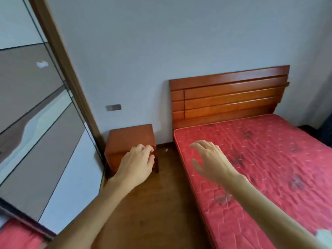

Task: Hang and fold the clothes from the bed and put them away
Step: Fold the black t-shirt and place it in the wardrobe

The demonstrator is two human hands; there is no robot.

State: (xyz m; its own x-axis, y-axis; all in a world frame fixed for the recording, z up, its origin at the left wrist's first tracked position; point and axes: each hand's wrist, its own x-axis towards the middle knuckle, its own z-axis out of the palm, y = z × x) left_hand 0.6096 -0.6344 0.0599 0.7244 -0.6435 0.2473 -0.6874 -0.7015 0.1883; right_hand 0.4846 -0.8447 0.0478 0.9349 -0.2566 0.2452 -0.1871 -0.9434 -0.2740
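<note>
The bed has a bare red quilted mattress (269, 159) and a wooden headboard (228, 97). Only a pale scrap of cloth (325, 237) shows at the bottom right corner of the mattress. My right hand (210, 160) hovers over the mattress's near left edge, fingers spread and relaxed, holding nothing. My left hand (138, 162) is stretched out in front of the bedside table (131, 146), fingers loosely curled, empty. Whether it touches the table I cannot tell.
A tall wardrobe with mirrored sliding doors (36, 123) fills the left side. Brown wooden floor (161, 203) runs between wardrobe, bedside table and bed. A grey wall socket plate (113, 107) sits low on the wall.
</note>
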